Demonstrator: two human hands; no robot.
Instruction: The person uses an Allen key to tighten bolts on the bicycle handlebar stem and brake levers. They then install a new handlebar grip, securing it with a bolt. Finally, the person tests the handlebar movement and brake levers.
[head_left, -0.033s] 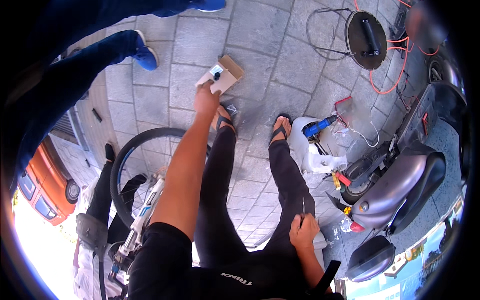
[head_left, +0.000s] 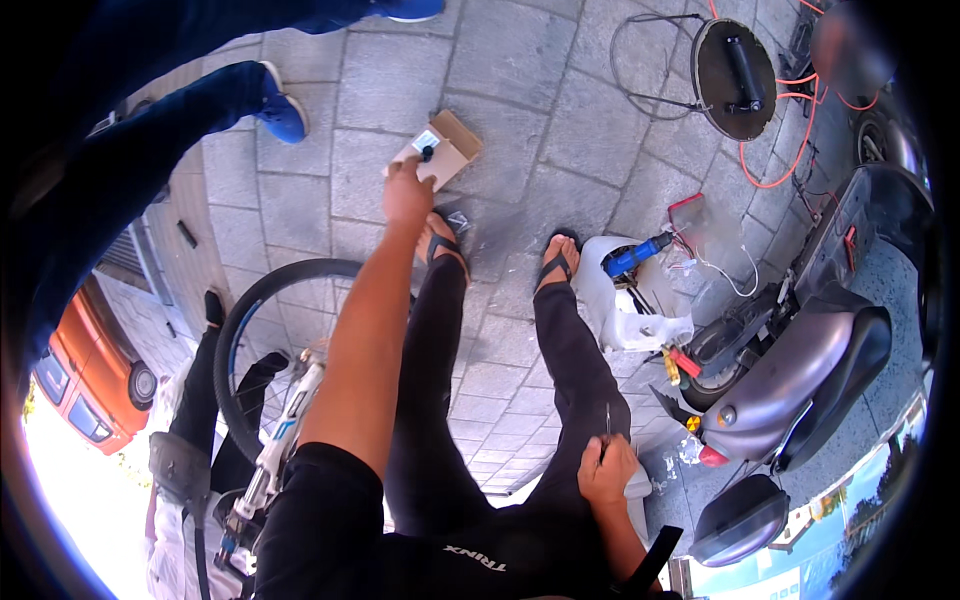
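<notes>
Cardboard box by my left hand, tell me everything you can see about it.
The cardboard box is small, plain tan and looks like thin card. A pale label marks it, and a darker brown flap or inner wall shows at its far right. It lies angled on the grey paving, just beyond the left foot. The left hand reaches onto its near side. A small black item overlaps it; whether that is held is unclear.
</notes>
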